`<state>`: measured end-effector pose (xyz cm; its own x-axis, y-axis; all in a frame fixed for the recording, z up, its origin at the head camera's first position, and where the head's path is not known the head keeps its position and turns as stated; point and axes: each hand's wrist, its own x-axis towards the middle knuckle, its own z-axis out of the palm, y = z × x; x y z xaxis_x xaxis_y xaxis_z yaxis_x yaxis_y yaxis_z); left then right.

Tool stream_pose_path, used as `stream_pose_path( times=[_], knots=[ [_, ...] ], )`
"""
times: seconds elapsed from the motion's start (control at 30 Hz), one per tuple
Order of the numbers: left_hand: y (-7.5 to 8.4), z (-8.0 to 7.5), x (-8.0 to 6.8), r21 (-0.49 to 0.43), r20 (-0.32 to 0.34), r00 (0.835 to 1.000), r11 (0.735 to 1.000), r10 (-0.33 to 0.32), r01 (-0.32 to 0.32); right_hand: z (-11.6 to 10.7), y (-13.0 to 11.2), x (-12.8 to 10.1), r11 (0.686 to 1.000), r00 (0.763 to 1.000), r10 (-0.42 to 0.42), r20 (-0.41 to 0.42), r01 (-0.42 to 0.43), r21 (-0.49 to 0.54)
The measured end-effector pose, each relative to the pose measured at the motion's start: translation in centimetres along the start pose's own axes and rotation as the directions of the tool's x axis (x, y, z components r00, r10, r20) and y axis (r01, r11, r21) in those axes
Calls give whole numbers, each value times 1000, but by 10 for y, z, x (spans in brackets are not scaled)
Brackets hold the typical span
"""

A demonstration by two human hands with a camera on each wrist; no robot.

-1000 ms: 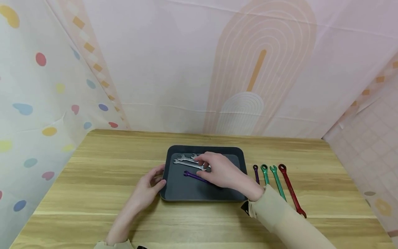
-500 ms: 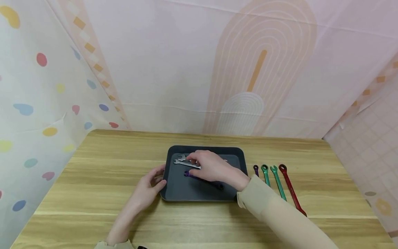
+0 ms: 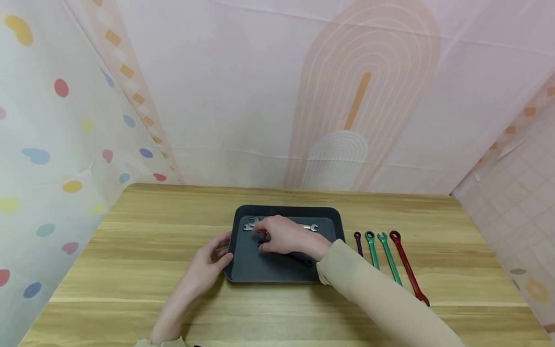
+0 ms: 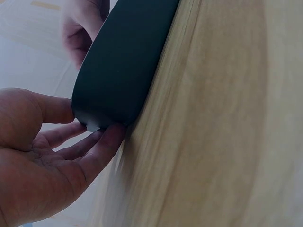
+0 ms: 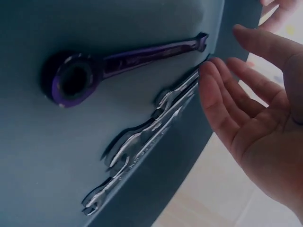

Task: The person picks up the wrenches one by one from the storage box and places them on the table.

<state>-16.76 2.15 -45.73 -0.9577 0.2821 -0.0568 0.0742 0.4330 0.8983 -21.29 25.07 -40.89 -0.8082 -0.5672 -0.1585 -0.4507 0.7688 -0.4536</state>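
A: The silver wrenches [image 3: 251,224] lie along the far side of the dark tray [image 3: 243,267], at its left end, with the purple wrench [image 5: 128,59] just nearer in the tray.

B: And the right hand [image 3: 282,236]?

A: It hangs over them with fingers straight and relaxed, gripping nothing; in the right wrist view one fingertip [image 5: 208,71] sits just at the end of a silver wrench.

B: The left hand [image 3: 208,265]?

A: Loosely spread, its fingers [image 4: 102,146] touching the tray's left rim on the wooden table [image 3: 130,270].

B: Anything beside the tray?

A: 4 more wrenches [image 3: 386,258] lie in a row to its right: purple, 2 green, then red.
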Motion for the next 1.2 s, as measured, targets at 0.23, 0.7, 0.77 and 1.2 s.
stream_pose_path(
  times=[0.23,0.7,0.77,1.2],
  knots=[
    [1,0,-1,-9,5,1000,1000,-1,1,1,9,10,999,999,-14,39,13,31],
    [0,-2,-3,-8,1,1000,1000,7,-7,15,13,17,995,997,-72,-33,70,-64],
    [0,-2,-4,-9,-1,1000,1000,6,-6,16,13,18,996,997,-71,-44,68,-62],
    [1,-4,-4,8,12,1000,1000,-3,3,15,13,20,999,997,-38,-65,37,-23]
  ],
)
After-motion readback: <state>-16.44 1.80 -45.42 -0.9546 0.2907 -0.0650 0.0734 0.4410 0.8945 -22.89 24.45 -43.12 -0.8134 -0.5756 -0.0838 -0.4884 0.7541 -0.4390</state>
